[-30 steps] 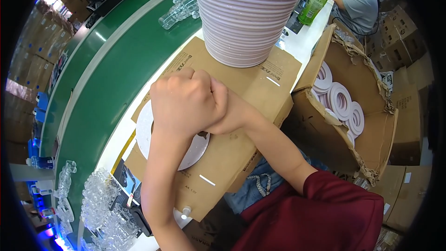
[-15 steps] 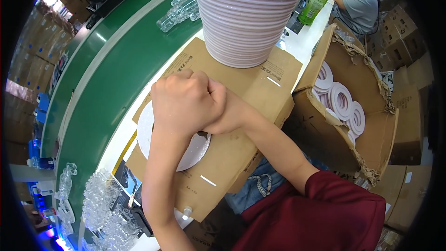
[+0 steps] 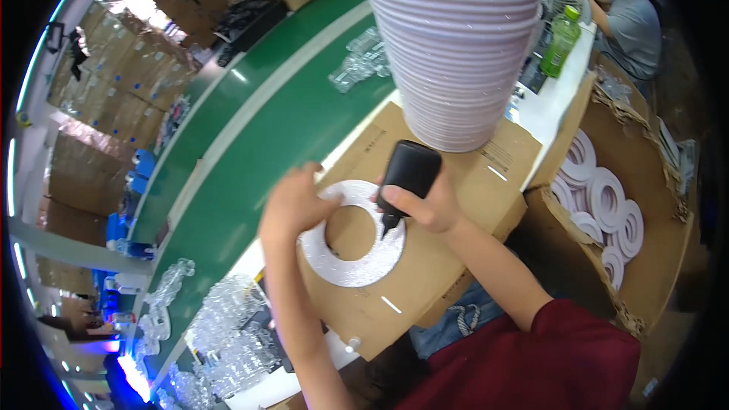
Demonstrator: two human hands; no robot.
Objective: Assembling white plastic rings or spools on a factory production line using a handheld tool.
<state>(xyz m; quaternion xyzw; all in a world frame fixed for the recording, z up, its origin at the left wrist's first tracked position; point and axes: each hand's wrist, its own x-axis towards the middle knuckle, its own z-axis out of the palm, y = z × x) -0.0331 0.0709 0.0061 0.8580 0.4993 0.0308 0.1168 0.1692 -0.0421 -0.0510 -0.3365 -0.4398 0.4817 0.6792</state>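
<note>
A flat white glittery ring lies on a cardboard sheet in front of me. My right hand is wrapped round a black squeeze bottle, tilted with its narrow nozzle pointing down at the ring's right side. Whether the tip touches the surface I cannot tell. At the ring's upper left, my left hand has its thumb at the rim and its fingers apart. Beyond the bottle rises a tall stack of white rings, standing on the far part of the cardboard.
On my right, an open torn carton holds several white rings. Clear plastic pieces are heaped at the left. A green conveyor curves past the table. A green bottle and a fan stand far right, near another person.
My hands, earlier clasped together over the ring, have come apart. The black bottle now shows in my right hand, nozzle down, and my left hand is at the ring's edge. The view has shifted.
</note>
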